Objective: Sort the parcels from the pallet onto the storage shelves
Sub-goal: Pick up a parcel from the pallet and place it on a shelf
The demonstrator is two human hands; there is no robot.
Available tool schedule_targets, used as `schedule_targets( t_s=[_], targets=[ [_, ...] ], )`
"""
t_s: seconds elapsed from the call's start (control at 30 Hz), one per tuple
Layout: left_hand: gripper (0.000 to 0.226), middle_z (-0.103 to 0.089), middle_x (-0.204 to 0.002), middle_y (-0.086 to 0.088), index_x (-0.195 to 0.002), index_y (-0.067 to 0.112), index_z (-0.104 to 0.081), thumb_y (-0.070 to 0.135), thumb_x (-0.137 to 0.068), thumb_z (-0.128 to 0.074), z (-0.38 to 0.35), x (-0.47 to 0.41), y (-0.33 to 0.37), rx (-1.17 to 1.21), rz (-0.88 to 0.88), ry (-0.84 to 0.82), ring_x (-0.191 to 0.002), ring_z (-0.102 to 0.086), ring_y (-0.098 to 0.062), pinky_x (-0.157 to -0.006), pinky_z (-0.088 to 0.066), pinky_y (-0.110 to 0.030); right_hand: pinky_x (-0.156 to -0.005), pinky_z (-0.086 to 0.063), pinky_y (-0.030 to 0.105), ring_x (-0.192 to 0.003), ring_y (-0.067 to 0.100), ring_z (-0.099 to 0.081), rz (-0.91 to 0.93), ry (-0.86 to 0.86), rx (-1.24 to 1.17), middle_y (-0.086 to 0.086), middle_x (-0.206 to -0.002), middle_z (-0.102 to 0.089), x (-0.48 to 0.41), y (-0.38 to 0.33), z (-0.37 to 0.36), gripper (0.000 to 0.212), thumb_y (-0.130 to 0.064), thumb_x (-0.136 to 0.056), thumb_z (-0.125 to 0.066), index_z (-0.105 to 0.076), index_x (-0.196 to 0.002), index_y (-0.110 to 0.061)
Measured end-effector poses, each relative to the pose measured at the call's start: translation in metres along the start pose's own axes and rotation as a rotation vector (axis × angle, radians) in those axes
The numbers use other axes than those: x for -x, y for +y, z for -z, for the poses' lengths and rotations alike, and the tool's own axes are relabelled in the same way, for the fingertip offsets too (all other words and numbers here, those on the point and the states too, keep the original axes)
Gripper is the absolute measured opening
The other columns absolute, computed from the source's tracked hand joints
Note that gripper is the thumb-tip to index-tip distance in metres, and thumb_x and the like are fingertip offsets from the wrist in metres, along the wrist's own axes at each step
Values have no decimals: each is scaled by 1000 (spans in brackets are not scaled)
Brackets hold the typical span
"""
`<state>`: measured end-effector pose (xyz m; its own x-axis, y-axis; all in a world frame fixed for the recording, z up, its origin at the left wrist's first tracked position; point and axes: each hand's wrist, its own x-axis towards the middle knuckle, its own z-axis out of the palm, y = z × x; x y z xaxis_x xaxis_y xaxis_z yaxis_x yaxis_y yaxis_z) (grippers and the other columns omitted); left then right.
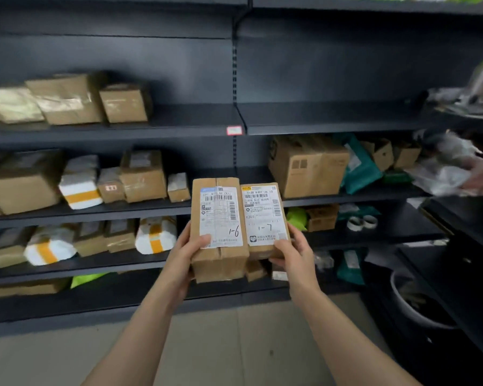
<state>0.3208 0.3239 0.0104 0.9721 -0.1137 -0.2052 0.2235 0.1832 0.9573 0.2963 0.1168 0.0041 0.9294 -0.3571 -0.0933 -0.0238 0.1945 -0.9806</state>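
The left hand (188, 247) clamps its fingers on a brown cardboard parcel marked 1-6 (219, 227); the right hand (292, 253) grips the smaller brown parcel marked 1-7 (264, 218), before crowded dark metal shelves (179, 207).

Two hands, left hand (188, 250) and right hand (294, 253), held two labelled boxes, "1-6" box (219, 232) left of "1-7" box (264, 218); two tape rolls (362, 222) lay right of them

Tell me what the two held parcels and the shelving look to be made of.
Left parcel, in the left hand: brown corrugated cardboard, matte, clear tape along its seam, white paper label. Right parcel, in the right hand: the same brown cardboard, with a paper label. Shelving: probably painted metal, dark matte, with a slotted upright.
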Motion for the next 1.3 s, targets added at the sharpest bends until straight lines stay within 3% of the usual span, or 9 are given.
schedule_targets(
  t_s=[0.1, 0.27, 0.4, 0.47, 0.63, 0.87, 1.03, 1.13, 1.3],
  targets=[
    [75, -66, -118, 3, -133, 42, -48, 46, -62, -70, 27, -31, 20, 13, -14, 90, -108, -59, -25, -71, -48, -35, -77, -58, 30, -94, 12, -64, -20, -67, -4, -10, -104, -64, -32, -7, -44, 40, -5, -94, -54, -52, -125, -30],
    [67, -65, -120, 2, -136, 40, -46, 41, -75, -73, 65, -97, 25, 31, 4, 181, -109, -59, -26, -90, -50, -48, -80, -55, 32, -96, 11, -59, -52, -109, 49, -11, -106, -59, -101, 6, -101, 40, -10, -94, -58, -50, -127, -30],
    [76, -65, -119, 0, -137, 39, -45, 44, -68, -77, 87, -151, 21, 44, 37, 246, -110, -57, -28, -95, -47, -54, -73, -52, 24, -94, 8, -60, -81, -173, 90, -10, -106, -60, -166, 23, -138, 44, -13, -93, -59, -47, -132, -30],
    [67, -64, -118, -1, -136, 39, -45, 40, -75, -73, 96, -177, 18, 45, 55, 282, -109, -57, -29, -96, -46, -55, -71, -51, 22, -92, 6, -59, -91, -192, 115, -14, -102, -58, -198, 31, -154, 46, -14, -93, -60, -46, -134, -28],
    [51, -67, -113, 1, -130, 38, -51, 34, -82, -69, 122, -228, 12, 69, 107, 351, -107, -59, -27, -97, -45, -56, -98, -50, 41, -111, 18, -58, -138, -193, 210, -3, -119, -58, -268, 63, -190, 47, -17, -92, -62, -46, -135, -25],
    [66, -72, -111, 5, -129, 35, -54, 42, -65, -70, 146, -284, 5, 77, 122, 282, -104, -67, -22, -77, -52, -41, -98, -50, 48, -109, 26, -60, -230, -145, 308, 4, -119, -62, -352, 113, -234, 42, -15, -91, -62, -49, -130, -23],
    [71, -71, -115, -2, -130, 30, -55, 39, -62, -73, 154, -309, 3, 114, 121, 230, -105, -68, -26, -88, -52, -48, -100, -48, 48, -109, 25, -59, -270, -142, 365, 5, -119, -62, -397, 138, -253, 42, -16, -90, -60, -48, -130, -22],
    [75, -70, -117, -5, -130, 28, -54, 40, -59, -73, 157, -314, 3, 119, 109, 201, -107, -67, -27, -84, -51, -44, -101, -47, 48, -111, 26, -59, -303, -156, 379, 5, -120, -62, -411, 150, -259, 42, -17, -91, -60, -48, -131, -21],
    [76, -69, -119, -7, -130, 25, -54, 44, -59, -71, 156, -312, 2, 128, 87, 216, -108, -66, -28, -83, -51, -44, -93, -47, 34, -114, 25, -57, -272, -171, 501, 4, -121, -61, -420, 163, -258, 37, -20, -96, -57, -51, -133, -16]
  ],
)
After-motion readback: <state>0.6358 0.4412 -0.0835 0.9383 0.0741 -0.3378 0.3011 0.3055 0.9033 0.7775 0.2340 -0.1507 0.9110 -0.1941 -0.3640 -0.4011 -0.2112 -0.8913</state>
